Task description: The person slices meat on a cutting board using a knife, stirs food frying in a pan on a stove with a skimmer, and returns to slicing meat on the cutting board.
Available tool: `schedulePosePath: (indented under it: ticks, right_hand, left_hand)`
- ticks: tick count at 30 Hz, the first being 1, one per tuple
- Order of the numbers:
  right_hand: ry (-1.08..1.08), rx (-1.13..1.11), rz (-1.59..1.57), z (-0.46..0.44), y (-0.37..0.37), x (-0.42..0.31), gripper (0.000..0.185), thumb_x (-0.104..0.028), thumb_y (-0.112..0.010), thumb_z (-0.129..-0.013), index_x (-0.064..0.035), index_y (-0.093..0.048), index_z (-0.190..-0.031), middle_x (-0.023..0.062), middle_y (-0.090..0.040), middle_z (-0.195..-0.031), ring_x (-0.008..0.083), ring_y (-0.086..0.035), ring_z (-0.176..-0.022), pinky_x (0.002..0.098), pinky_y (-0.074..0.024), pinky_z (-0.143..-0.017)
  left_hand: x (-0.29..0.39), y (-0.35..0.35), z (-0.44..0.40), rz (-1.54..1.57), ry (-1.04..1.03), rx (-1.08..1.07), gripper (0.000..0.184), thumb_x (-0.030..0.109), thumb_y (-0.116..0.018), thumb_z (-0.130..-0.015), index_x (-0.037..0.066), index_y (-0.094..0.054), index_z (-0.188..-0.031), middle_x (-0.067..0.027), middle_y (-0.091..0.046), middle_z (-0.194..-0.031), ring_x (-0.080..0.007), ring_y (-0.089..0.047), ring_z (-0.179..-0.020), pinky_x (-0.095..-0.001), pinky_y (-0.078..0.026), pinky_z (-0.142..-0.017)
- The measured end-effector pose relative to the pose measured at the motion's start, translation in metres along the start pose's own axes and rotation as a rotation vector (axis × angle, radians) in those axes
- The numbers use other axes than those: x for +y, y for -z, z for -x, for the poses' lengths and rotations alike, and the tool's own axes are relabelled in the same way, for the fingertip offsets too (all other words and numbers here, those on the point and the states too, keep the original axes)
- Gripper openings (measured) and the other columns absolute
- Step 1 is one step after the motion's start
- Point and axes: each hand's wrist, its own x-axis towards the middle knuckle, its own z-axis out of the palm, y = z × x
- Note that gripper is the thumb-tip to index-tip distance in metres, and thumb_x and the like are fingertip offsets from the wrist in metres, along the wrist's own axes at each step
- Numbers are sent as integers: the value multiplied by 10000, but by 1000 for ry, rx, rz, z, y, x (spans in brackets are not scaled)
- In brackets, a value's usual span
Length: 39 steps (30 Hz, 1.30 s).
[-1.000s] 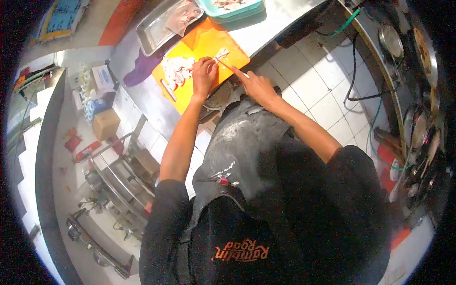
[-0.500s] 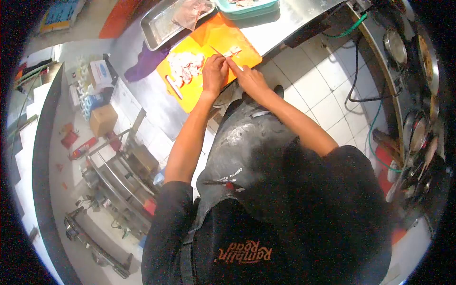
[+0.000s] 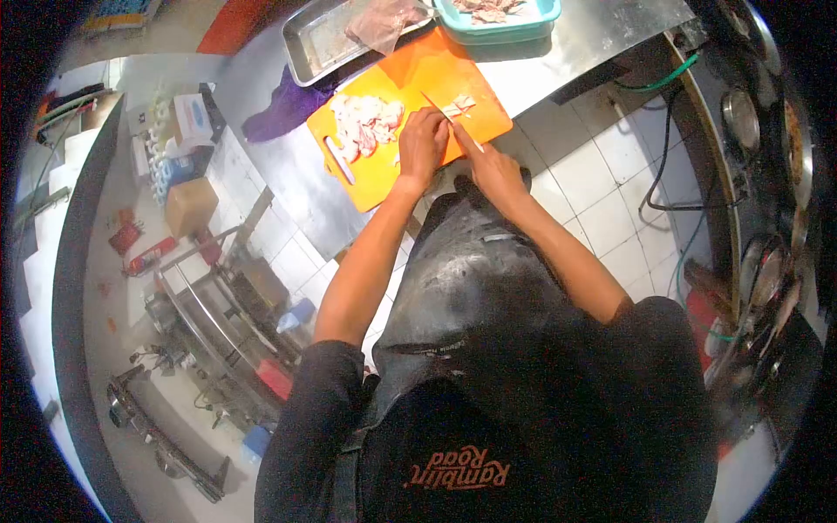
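Note:
On an orange cutting board [image 3: 405,70], my right hand [image 3: 499,174] is closed round the handle of a knife [image 3: 451,120], its blade pointing up and left across the board. Close against the blade, my left hand [image 3: 423,144] has its fingers curled down; whatever lies under them is hidden. Just right of the blade are small pale cut pieces of meat [image 3: 460,106]. A larger pile of pale, pinkish raw meat [image 3: 366,122] lies left of my left hand.
Behind the board stand a metal tray [image 3: 299,54] holding a plastic bag of meat [image 3: 384,24] and a turquoise tub [image 3: 501,33] with meat pieces. A purple cloth [image 3: 292,109] lies left on the steel table [image 3: 283,166]. Stove burners [image 3: 741,118] line the right side.
The view has shifted, so the board and table sit further right and more of the turquoise tub shows. Both hands stay together at the knife, near the cut pieces.

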Motion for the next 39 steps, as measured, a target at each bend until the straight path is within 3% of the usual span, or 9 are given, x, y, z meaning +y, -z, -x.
schedulePosePath:
  ticks: [6,9,12,15,19,27,32,36,39]
  right_hand:
    - [-134,-186,16,68,46,1,730,-106,-545,-982,-284,-247,-1624,243,-684,-880,454,-670,-720,557,-538,-647]
    - [-107,-203,22,67,67,2,719,-124,-559,-982,-307,-270,-1614,223,-678,-852,425,-696,-710,549,-575,-641]
    - [-67,-12,-50,60,70,0,679,-174,-571,-1001,-303,-289,-1606,210,-684,-865,423,-695,-712,542,-573,-632]
    - [-125,-73,-5,43,58,-18,658,-168,-541,-1019,-250,-272,-1614,239,-647,-857,442,-657,-765,554,-525,-686]
    - [-76,-64,4,39,31,-31,665,-165,-555,-1002,-287,-299,-1604,215,-672,-881,422,-697,-703,544,-579,-634]
    - [-111,-108,57,45,20,-31,690,-158,-548,-1002,-278,-266,-1620,210,-663,-900,434,-692,-702,539,-579,-619]
    - [42,63,-45,-7,-9,-26,671,-121,-553,-994,-226,-294,-1604,213,-668,-910,422,-666,-728,531,-539,-629]
    - [71,76,-54,9,-2,-22,699,-98,-567,-975,-227,-294,-1604,198,-670,-909,416,-670,-756,528,-539,-640]
    - [-40,-123,24,36,3,-15,700,-103,-563,-971,-229,-295,-1605,207,-670,-912,431,-671,-773,531,-540,-643]
  left_hand:
    - [-2,1,2,49,-29,55,101,67,-680,-876,-16,-719,-917,-128,-713,-1023,-327,-660,-944,-403,-533,-840]
    - [-9,11,-1,60,-25,-3,112,71,-694,-880,-10,-729,-949,-135,-717,-1076,-330,-673,-973,-392,-543,-857]
    - [-18,22,14,213,-28,43,148,76,-740,-874,-7,-740,-997,-146,-724,-1133,-322,-705,-986,-380,-564,-866]
    - [-32,28,28,213,4,29,187,77,-765,-866,2,-746,-1036,-131,-728,-1161,-279,-719,-1006,-346,-563,-892]
    - [-21,29,26,199,-42,82,161,69,-782,-840,-4,-742,-977,-123,-730,-1056,-308,-694,-953,-378,-562,-839]
    - [-13,20,16,213,-40,63,104,49,-720,-854,-13,-731,-936,-128,-711,-1016,-325,-662,-925,-405,-539,-827]
    - [-15,19,17,195,-19,15,108,35,-709,-849,-24,-721,-938,-141,-708,-1006,-337,-666,-930,-418,-539,-826]
    - [-19,15,16,188,-49,41,113,36,-706,-850,-30,-718,-940,-151,-708,-986,-348,-670,-914,-424,-540,-822]
    - [-18,15,18,187,-60,105,121,45,-705,-853,-30,-718,-946,-156,-707,-988,-351,-671,-923,-423,-540,-829]
